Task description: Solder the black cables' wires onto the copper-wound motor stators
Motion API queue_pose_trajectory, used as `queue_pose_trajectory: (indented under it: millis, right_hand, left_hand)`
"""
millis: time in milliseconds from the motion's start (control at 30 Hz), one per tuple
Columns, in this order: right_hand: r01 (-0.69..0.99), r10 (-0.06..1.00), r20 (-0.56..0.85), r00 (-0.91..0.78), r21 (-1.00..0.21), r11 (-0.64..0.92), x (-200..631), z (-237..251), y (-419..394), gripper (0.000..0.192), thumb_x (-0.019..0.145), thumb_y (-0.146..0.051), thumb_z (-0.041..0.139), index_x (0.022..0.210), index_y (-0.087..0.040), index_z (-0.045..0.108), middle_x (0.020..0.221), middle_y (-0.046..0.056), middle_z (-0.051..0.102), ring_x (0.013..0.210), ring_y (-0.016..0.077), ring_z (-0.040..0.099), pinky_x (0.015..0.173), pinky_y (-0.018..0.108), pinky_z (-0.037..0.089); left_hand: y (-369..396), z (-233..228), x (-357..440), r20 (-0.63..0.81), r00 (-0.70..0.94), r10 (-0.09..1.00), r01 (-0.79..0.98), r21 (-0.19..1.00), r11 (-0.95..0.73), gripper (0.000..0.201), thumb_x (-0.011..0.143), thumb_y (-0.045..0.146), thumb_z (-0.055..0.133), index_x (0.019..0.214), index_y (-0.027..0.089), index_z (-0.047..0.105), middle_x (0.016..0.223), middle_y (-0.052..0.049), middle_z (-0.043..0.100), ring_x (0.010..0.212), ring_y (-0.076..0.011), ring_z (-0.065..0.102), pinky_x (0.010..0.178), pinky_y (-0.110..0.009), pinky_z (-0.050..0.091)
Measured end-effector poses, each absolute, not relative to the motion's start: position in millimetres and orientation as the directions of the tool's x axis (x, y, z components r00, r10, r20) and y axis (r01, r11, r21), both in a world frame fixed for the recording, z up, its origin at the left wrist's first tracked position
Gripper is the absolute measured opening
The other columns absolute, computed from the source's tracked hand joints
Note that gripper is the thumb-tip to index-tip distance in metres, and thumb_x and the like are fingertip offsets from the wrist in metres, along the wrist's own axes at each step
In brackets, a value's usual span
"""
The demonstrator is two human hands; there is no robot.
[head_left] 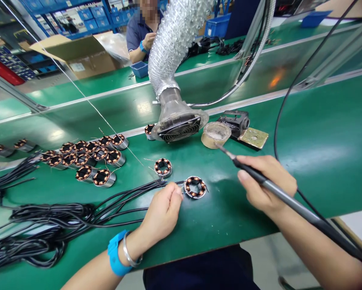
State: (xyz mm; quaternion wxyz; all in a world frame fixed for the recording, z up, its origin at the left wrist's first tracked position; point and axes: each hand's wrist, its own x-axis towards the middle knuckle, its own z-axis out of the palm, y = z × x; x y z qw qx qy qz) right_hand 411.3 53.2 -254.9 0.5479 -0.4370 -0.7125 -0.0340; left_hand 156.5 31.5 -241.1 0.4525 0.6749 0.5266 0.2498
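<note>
Left hand, fingers pinched on black wire leads at a copper-wound stator lying on the green worktop. Right hand grips a soldering iron, tip raised near a round flux tin. Further stators cluster left; fume extractor behind.

Only 1 view, from a camera worn on the person's head. It looks forward and down across the green bench, close above both forearms entering from the lower edge of the frame. The upper third reaches farther benches and shelving, tilted slightly.
</note>
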Motion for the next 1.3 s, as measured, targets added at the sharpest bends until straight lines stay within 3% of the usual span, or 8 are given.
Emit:
queue_pose_trajectory:
  millis: [133,267,400,533,667,867,1100,1300]
  right_hand:
    - [0.797,0.669,0.743,0.006,-0.407,0.446,437,-273,82,0.034,0.089,-0.025,0.061,0.122,-0.022,0.064,0.103,0.008,0.071,0.090,0.0234,0.066,0.081,0.039,0.055]
    - [0.792,0.768,0.638,0.053,-0.496,0.357,439,-280,82,0.033,0.092,-0.032,0.057,0.123,-0.021,0.063,0.099,0.008,0.072,0.084,0.0218,0.070,0.078,0.037,0.057]
    - [0.646,0.736,0.675,0.053,-0.585,0.490,413,-270,64,0.029,0.093,-0.020,0.054,0.122,-0.023,0.061,0.073,0.001,0.070,0.051,0.0130,0.062,0.051,0.026,0.054]
    - [0.441,0.649,0.706,-0.281,-0.506,0.741,372,-257,61,0.014,0.084,-0.020,0.063,0.098,-0.023,0.062,0.072,0.000,0.067,0.058,0.0135,0.061,0.055,0.027,0.052]
    - [0.300,0.494,0.720,-0.486,-0.394,0.869,343,-251,70,0.017,0.081,-0.014,0.054,0.097,-0.020,0.057,0.064,-0.001,0.055,0.056,0.0144,0.050,0.053,0.028,0.042]
    - [0.197,0.531,0.730,-0.430,-0.498,0.845,341,-261,73,0.027,0.082,-0.005,0.049,0.104,-0.020,0.052,0.072,-0.001,0.058,0.059,0.0128,0.047,0.055,0.025,0.042]
    - [0.152,0.556,0.729,-0.400,-0.545,0.824,346,-268,68,0.029,0.084,-0.003,0.057,0.108,-0.019,0.053,0.078,0.003,0.064,0.063,0.0134,0.052,0.058,0.026,0.047]
    - [0.135,0.561,0.723,-0.402,-0.559,0.818,346,-268,67,0.032,0.083,-0.001,0.058,0.110,-0.017,0.054,0.079,0.004,0.065,0.063,0.0139,0.053,0.057,0.026,0.047]
  left_hand:
    - [31,-241,157,-0.134,0.321,0.938,0.475,0.879,-0.037,0.031,0.100,0.034,0.033,0.077,0.019,0.047,0.067,0.004,0.046,0.062,-0.0128,0.042,0.061,-0.026,0.031]
    - [32,-243,156,-0.149,0.302,0.942,0.447,0.895,-0.002,0.034,0.100,0.037,0.034,0.077,0.018,0.049,0.067,0.003,0.045,0.063,-0.0121,0.041,0.061,-0.025,0.031]
    - [34,-250,153,-0.223,0.287,0.932,0.345,0.931,0.116,0.039,0.099,0.046,0.036,0.078,0.017,0.054,0.063,0.004,0.040,0.058,-0.0107,0.036,0.054,-0.023,0.027]
    - [38,-249,148,-0.270,0.295,0.917,0.204,0.955,0.215,0.038,0.096,0.049,0.042,0.081,0.016,0.054,0.060,0.006,0.038,0.052,-0.0085,0.031,0.048,-0.021,0.024]
    - [45,-239,143,-0.272,0.307,0.912,0.173,0.958,0.227,0.025,0.084,0.040,0.058,0.082,0.016,0.053,0.061,0.007,0.042,0.047,-0.0057,0.031,0.045,-0.020,0.023]
    - [53,-235,137,-0.309,0.317,0.897,0.290,0.932,0.219,0.027,0.083,0.039,0.062,0.076,0.013,0.060,0.054,0.007,0.038,0.047,-0.0063,0.029,0.046,-0.020,0.023]
    - [55,-232,140,-0.252,0.329,0.910,0.424,0.900,0.095,0.025,0.086,0.035,0.062,0.081,0.014,0.077,0.067,0.000,0.052,0.062,-0.0108,0.043,0.057,-0.023,0.033]
    - [54,-230,144,-0.275,0.377,0.885,0.455,0.887,0.082,0.031,0.090,0.038,0.058,0.078,0.015,0.075,0.069,-0.002,0.060,0.067,-0.0132,0.048,0.063,-0.024,0.036]
